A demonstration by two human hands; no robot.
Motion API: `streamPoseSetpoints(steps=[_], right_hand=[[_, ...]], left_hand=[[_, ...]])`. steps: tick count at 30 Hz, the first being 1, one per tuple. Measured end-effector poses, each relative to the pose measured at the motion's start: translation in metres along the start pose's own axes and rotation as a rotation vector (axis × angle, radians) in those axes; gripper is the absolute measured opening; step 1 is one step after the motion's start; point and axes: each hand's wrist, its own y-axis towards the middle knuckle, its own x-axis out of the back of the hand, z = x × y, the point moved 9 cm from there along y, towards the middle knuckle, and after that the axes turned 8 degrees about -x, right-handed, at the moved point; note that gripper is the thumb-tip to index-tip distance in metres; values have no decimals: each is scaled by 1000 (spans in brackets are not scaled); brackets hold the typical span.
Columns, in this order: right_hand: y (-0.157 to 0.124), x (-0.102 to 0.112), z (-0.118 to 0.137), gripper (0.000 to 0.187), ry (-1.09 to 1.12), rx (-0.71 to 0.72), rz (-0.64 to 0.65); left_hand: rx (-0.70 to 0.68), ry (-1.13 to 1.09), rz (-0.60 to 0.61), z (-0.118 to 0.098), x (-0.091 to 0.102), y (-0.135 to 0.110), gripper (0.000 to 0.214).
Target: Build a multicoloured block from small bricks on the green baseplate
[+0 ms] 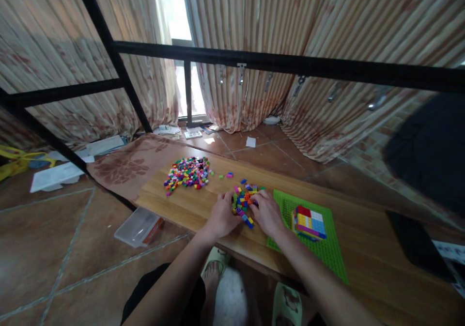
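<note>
A small pile of colourful toy bricks (244, 209) lies on the wooden table between my two hands. My left hand (222, 218) curls in at the pile's left side, fingers bent; anything in its fingertips is too small to make out. From the right, my right hand (268, 213) reaches in with closed fingers, an orange toy brick (247, 197) at their tips. Beside my right forearm lies a green baseplate (332, 241). On it stands a block built of bricks (308, 222), with red, white, yellow and blue on top.
A larger heap of mixed bricks (187, 172) covers the table's left end, with a few loose ones near it. A clear plastic box (139, 226) sits on the tiled floor. Black metal bars (276, 64) cross ahead. A dark flat object (417, 243) lies at right.
</note>
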Motion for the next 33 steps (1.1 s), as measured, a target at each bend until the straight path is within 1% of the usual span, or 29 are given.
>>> streamPoseSetpoints(steps=[4,6,8,9,11,13,15,18,21,24,27,29,31,33], right_hand=[[-7,9,-6,8,194,-21,-48],[-12,11,-7,9,224,-33,-45],[-15,13,-8,14,235,-33,-62],[-16,16,-8,17,240,-36,-90],[-16,22,-13,25,250,-62,-177],[-12,25,-21,33,243,-117,-255],[-6,21,-29,41,221,-175,-285],[5,8,-34,49,190,-212,-250],[12,-4,-30,51,174,-202,-202],[13,-12,-20,52,175,-179,-163],[14,-16,-9,51,232,-158,-148],[16,-14,-2,49,311,-142,-140],[16,-10,2,48,394,-143,-129],[10,-2,-1,48,443,-182,-145]], left_hand=[[-38,-152,-30,6,7,7,57],[-18,-156,-92,11,16,13,48],[12,-66,-197,16,30,22,38],[8,-4,-254,17,37,28,35],[-62,109,-352,12,49,43,30],[-162,189,-397,5,52,58,31],[-215,244,-387,3,48,73,35],[-212,290,-306,9,31,89,39],[-222,300,-217,13,13,91,38],[-274,263,-169,7,1,84,37],[-318,145,-105,-4,-6,75,37],[-323,12,-50,-8,-8,70,38],[-294,-152,-35,-5,-3,67,41],[-234,-316,-68,6,7,65,46]])
